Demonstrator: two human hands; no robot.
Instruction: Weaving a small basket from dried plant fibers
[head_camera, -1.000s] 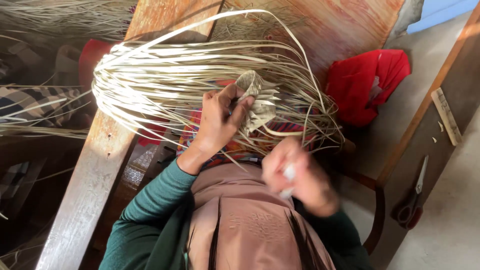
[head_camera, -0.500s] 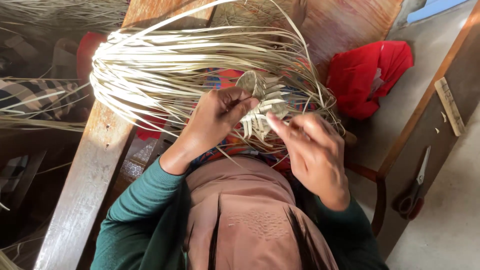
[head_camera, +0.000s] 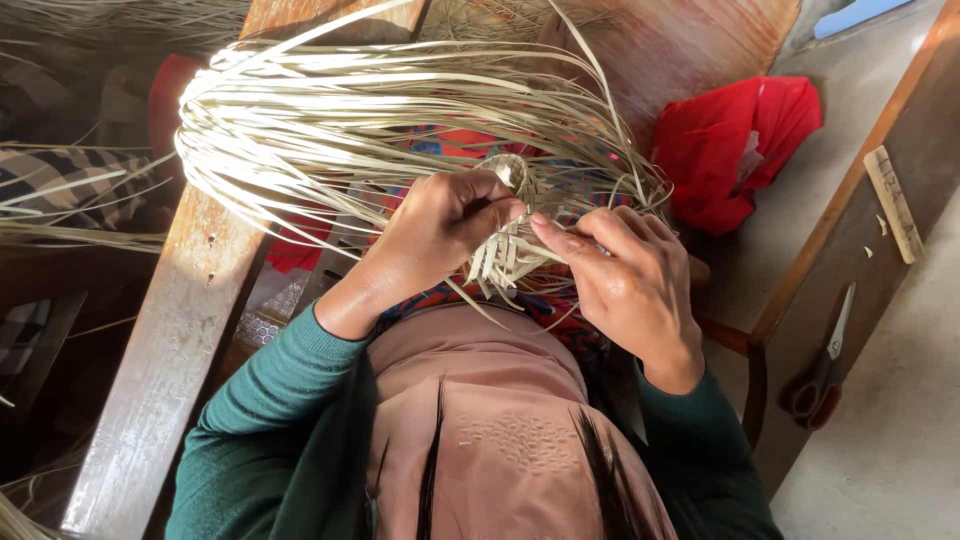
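Observation:
A small woven piece (head_camera: 512, 245) of pale straw strips sits in front of my chest, with a big bundle of long loose strips (head_camera: 330, 120) fanning out from it to the left and back. My left hand (head_camera: 440, 235) grips the woven piece from the left, thumb and fingers pinched on its top edge. My right hand (head_camera: 625, 280) meets it from the right, fingertips pressed on the strips at the weave's edge. Both wrists wear green sleeves.
A wooden plank (head_camera: 170, 340) runs diagonally under the strips on the left. A red bag (head_camera: 745, 145) lies at the right. Scissors with red handles (head_camera: 822, 365) and a short wooden ruler (head_camera: 893, 203) rest on a dark wooden board (head_camera: 860, 250) at the right.
My right hand came up from near my chest and closed in on the woven piece beside my left hand. The left hand kept its grip throughout.

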